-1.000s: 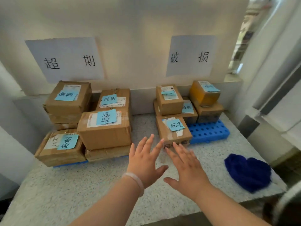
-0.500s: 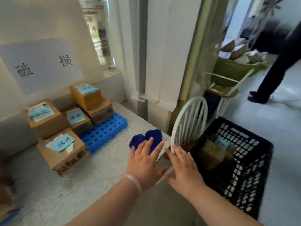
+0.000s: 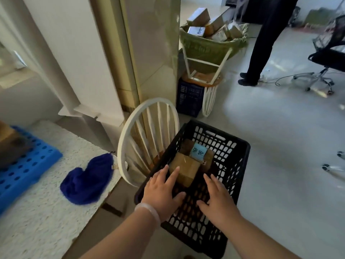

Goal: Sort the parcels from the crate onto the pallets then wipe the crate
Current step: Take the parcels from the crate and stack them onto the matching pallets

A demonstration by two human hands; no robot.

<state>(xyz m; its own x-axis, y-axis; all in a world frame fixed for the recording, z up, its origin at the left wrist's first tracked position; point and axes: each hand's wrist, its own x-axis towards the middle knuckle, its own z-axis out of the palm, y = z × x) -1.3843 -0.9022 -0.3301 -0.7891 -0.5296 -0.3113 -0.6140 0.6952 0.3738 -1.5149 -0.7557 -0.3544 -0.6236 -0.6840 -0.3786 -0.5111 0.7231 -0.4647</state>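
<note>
A black plastic crate stands to the right of the speckled counter. Inside it lie brown cardboard parcels; the nearer one is plain, the one behind it carries a blue note. My left hand hovers over the crate's near left side, fingers spread, fingertips at the nearer parcel. My right hand hovers over the crate beside it, fingers straight, holding nothing. A dark blue cloth lies on the counter's right edge. A blue pallet sits at the far left with blurred parcels on it.
A white round-backed chair stands between counter and crate. Behind it are a stool bearing a green basket of parcels and a dark blue crate. A person in dark trousers stands at the back right near an office chair.
My view swung right from the pallets on the counter to the crate. Both hands travelled with it, open, from above the counter to above the crate's near end.
</note>
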